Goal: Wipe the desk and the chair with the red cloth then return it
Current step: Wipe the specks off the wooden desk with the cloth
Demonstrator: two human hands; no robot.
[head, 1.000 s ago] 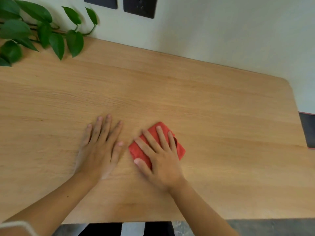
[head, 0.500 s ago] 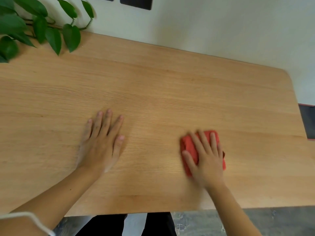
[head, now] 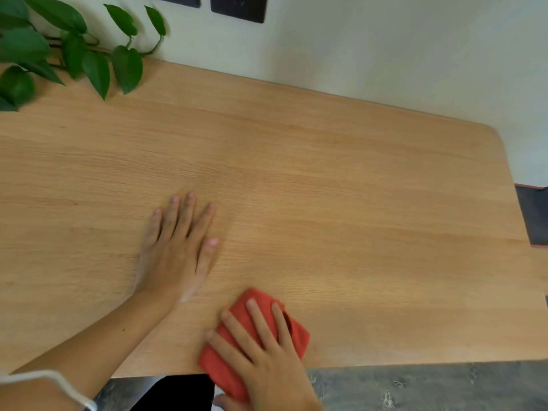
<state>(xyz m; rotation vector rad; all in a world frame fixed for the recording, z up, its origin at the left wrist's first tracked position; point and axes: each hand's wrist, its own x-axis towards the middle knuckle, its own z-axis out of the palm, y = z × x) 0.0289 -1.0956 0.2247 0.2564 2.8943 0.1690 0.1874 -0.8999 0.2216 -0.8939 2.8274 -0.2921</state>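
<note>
The folded red cloth lies at the near edge of the light wooden desk, partly hanging over that edge. My right hand presses flat on top of it, fingers spread, thumb curled under the desk's edge. My left hand rests palm down on the bare desk, to the left of and beyond the cloth, holding nothing. No chair is in view.
A green leafy plant overhangs the desk's far left corner. A pale wall with two dark panels runs behind the desk. Grey floor shows below the near edge, and a dark object sits past the right edge.
My right hand slid the cloth right, then back left and toward me, to the desk's near edge. My left hand stayed put.
</note>
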